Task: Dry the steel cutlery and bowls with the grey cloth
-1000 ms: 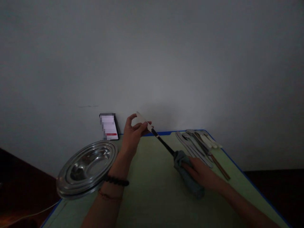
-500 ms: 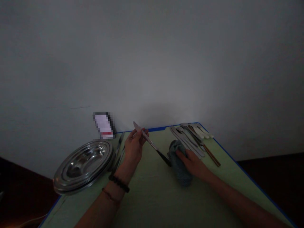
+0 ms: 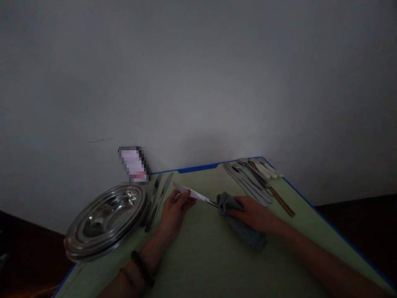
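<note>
A metal table knife (image 3: 198, 196) is pinched by its blade in the fingers of my left hand (image 3: 174, 209), above the table's middle. My right hand (image 3: 252, 211) is closed on a grey-green cloth (image 3: 245, 234), which wraps the end of the knife's handle and hides it. The loose part of the cloth hangs down below my right hand. Beside my left wrist lie two more table knives, a nearer one (image 3: 159, 202) and one (image 3: 154, 194) closer to the plates.
Stacked metal plates (image 3: 107, 223) stand at the table's left. A phone (image 3: 133, 163) leans on the wall behind them. At the back right lie several knives and spoons (image 3: 248, 186), wooden chopsticks (image 3: 281, 200) and white-handled cutlery (image 3: 269, 169). Blue edging (image 3: 198, 168) borders the green table.
The cloth has moved onto the knife's handle, which was bare before. My left hand has lowered, and the knife lies closer to level.
</note>
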Demonstrator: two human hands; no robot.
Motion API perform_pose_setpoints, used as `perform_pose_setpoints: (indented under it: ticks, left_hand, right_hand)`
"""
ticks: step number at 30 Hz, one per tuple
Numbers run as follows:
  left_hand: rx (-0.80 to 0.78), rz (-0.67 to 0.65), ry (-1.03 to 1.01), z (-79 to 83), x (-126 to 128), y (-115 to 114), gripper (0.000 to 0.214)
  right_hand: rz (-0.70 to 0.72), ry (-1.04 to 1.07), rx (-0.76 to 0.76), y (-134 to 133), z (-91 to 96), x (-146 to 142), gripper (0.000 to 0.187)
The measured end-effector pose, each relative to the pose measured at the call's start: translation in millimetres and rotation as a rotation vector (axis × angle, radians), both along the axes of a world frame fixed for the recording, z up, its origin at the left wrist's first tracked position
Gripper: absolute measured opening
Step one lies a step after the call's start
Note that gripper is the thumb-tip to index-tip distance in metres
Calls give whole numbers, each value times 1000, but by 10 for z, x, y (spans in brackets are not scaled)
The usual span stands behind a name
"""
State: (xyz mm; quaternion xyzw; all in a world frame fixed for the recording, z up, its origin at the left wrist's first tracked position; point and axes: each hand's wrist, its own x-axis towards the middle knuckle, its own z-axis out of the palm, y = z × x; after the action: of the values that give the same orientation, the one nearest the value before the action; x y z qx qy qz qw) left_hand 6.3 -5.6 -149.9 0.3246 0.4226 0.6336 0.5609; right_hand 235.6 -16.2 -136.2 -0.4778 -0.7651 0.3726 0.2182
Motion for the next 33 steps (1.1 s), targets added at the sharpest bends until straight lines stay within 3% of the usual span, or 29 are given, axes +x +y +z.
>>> perform_pose_setpoints:
  ticks: [8, 11, 16, 20, 26, 29, 33]
  left_hand:
    - [-35, -10, -71, 18, 8, -13, 26]
    - [-56, -109, 8, 19, 61, -73, 29]
    - [2, -278, 277, 46, 149, -174, 20]
    - [50, -155, 258, 33, 156, -147, 17]
    - [-17, 114, -1, 25, 78, -56, 22]
    - [-28, 131, -57, 35, 52, -28, 22]
    - [-31, 60, -70, 31, 75, -34, 20]
  right_hand:
    - [106, -189, -14, 8, 106, 230, 30]
    - [53, -194, 73, -52, 108, 159, 29]
    - [105, -119, 88, -135, 109, -84, 28]
    - [86, -86, 65, -139, 125, -128, 32]
    - [122, -126, -23, -89, 102, 178, 35]
    - [90, -127, 10, -82, 73, 247, 34]
    - [55, -92, 54, -111, 63, 149, 31]
